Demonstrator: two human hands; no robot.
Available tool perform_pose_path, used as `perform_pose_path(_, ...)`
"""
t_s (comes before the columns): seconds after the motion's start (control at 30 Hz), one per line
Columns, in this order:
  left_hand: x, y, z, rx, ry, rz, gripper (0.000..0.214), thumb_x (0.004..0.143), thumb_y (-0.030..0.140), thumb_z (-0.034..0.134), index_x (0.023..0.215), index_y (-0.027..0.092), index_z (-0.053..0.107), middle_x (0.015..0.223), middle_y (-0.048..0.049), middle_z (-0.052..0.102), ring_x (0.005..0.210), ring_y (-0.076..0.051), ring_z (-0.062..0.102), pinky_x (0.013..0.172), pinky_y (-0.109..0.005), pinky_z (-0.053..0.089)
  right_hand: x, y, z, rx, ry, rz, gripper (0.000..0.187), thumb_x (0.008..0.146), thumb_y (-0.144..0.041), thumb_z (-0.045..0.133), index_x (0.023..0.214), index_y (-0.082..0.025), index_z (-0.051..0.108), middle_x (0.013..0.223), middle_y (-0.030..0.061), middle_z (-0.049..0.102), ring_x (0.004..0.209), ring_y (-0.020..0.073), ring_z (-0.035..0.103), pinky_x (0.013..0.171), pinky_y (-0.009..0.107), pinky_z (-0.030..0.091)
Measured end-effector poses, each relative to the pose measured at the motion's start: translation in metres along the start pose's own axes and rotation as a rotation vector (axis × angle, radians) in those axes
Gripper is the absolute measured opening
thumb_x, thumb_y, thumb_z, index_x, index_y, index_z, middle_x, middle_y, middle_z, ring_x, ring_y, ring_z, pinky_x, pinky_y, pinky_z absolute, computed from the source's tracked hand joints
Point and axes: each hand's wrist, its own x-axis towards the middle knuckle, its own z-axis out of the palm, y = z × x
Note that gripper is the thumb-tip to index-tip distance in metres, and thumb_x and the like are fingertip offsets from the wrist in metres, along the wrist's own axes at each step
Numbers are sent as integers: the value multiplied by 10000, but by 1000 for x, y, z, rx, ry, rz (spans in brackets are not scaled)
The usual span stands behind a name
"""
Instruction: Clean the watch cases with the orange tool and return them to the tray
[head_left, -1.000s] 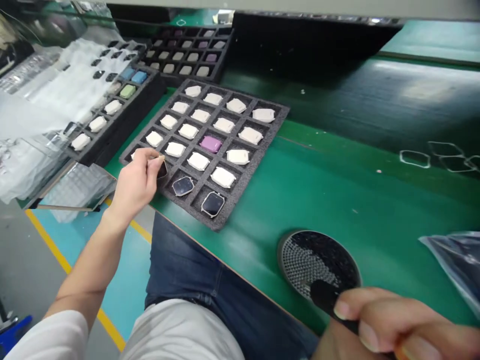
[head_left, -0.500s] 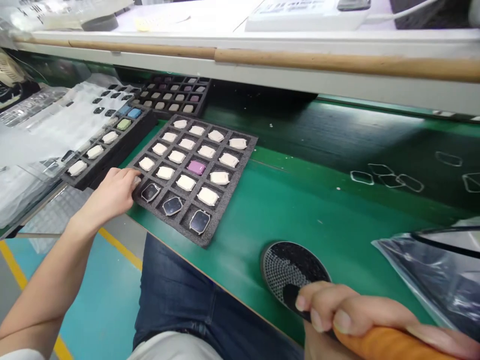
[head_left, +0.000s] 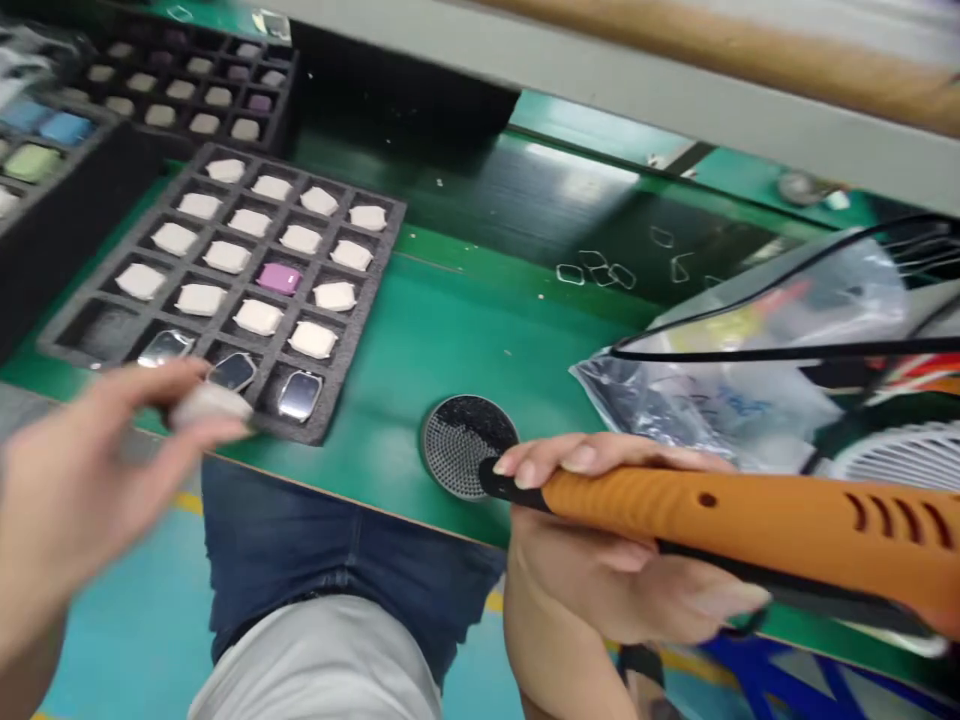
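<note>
My left hand (head_left: 127,430), blurred by motion, pinches a pale watch-case-like piece (head_left: 214,402) between thumb and fingers, above the front edge of the black foam tray (head_left: 341,340). Several pale cases, one purple case (head_left: 279,278) and three dark-screened watches, such as the front-right watch (head_left: 300,395), sit in its slots. The front-left slot is empty. My right hand (head_left: 600,550) is wrapped round an orange power tool (head_left: 750,510) with vent slots and a black nose. That nose overlaps a round dotted disc (head_left: 457,465) on the green table; whether they are joined, I cannot tell.
Another foam tray (head_left: 289,100) of cases stands at the back left, and a dark tray (head_left: 75,230) at the left edge. Thin outline frames (head_left: 596,265) lie farther back. Plastic bags (head_left: 675,400) and a black cord (head_left: 750,353) occupy the right. A shelf (head_left: 600,70) overhangs the table.
My left hand has lifted a pale piece from the tray's front-left slot and moved toward me. My right hand has raised and swung the orange tool, showing more of it. The camera view has shifted right.
</note>
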Motion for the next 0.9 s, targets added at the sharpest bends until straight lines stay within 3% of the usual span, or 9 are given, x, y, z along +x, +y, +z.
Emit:
perform_pose_path(0.07, -25, 47, 29, -317, -121, 312, 228, 1074, 502, 701, 1218, 326, 704, 1048, 37, 796, 865, -174, 753, 800, -309, 584, -1, 2, 4, -21, 13, -4, 461, 880, -645, 794, 1208, -331, 712, 818, -60, 698, 538, 153, 607, 471, 338, 554)
perform_pose_path(0.1, -33, 67, 45, -409, -223, 422, 169, 1100, 385, 676, 1237, 287, 690, 1090, 11, 800, 925, -177, 762, 861, -320, 598, -3, 4, 5, -34, 13, -1, 469, 882, -663, 786, 1210, -337, 702, 808, -64, 682, 530, 147, 589, 469, 328, 537)
perform_pose_path(0.17, -40, 100, 74, -438, -241, 519, 140, 1113, 275, 632, 1226, 210, 685, 1066, -43, 791, 891, -201, 743, 814, -370, 592, -6, 6, 8, -52, 8, 24, 467, 885, -677, 775, 1203, -344, 698, 816, -62, 667, 548, 150, 591, 493, 338, 539)
perform_pose_path(0.23, -39, 117, 95, -384, -209, 527, 165, 1114, 255, 611, 1229, 164, 688, 1040, -80, 769, 875, -239, 714, 762, -411, 571, -8, 7, 9, -61, 8, 47, 461, 890, -682, 766, 1208, -354, 697, 830, -62, 658, 565, 152, 595, 513, 345, 542)
perform_pose_path(0.33, -36, 121, 109, -339, -164, 455, 249, 1092, 249, 643, 1316, 146, 676, 1181, -142, 743, 1043, -309, 692, 828, -455, 570, -9, 8, 10, -72, 18, 78, 462, 897, -695, 744, 1213, -360, 698, 833, -58, 647, 577, 152, 582, 529, 347, 536)
perform_pose_path(0.43, -37, 112, 107, -439, -202, 434, 264, 1080, 227, 655, 1327, 133, 652, 1282, -164, 715, 1159, -324, 653, 931, -483, 554, -8, 8, 9, -91, 8, 110, 435, 902, -690, 735, 1191, -366, 711, 822, -53, 650, 591, 161, 582, 538, 350, 539)
perform_pose_path(0.53, -41, 104, 104, -511, -281, 470, 177, 1061, 151, 632, 1235, 131, 655, 1311, -155, 707, 1199, -323, 633, 984, -499, 519, -9, 7, 7, -109, -14, 129, 424, 899, -685, 742, 1171, -361, 724, 819, -43, 656, 607, 172, 592, 540, 361, 544)
perform_pose_path(0.67, -45, 101, 108, -513, -292, 487, 250, 1003, 48, 625, 1235, 134, 662, 1355, -141, 705, 1212, -326, 619, 978, -497, 504, -9, 4, 6, -135, -16, 119, 426, 921, -687, 711, 1169, -341, 731, 829, -33, 656, 629, 181, 603, 549, 379, 545)
perform_pose_path(0.9, -44, 104, 113, -481, -279, 493, 282, 1010, 89, 619, 1275, 161, 683, 1350, -133, 724, 1195, -320, 629, 951, -499, 497, -10, 4, 7, -143, -46, 111, 412, 938, -670, 702, 1171, -332, 726, 847, -27, 648, 646, 182, 600, 546, 377, 533)
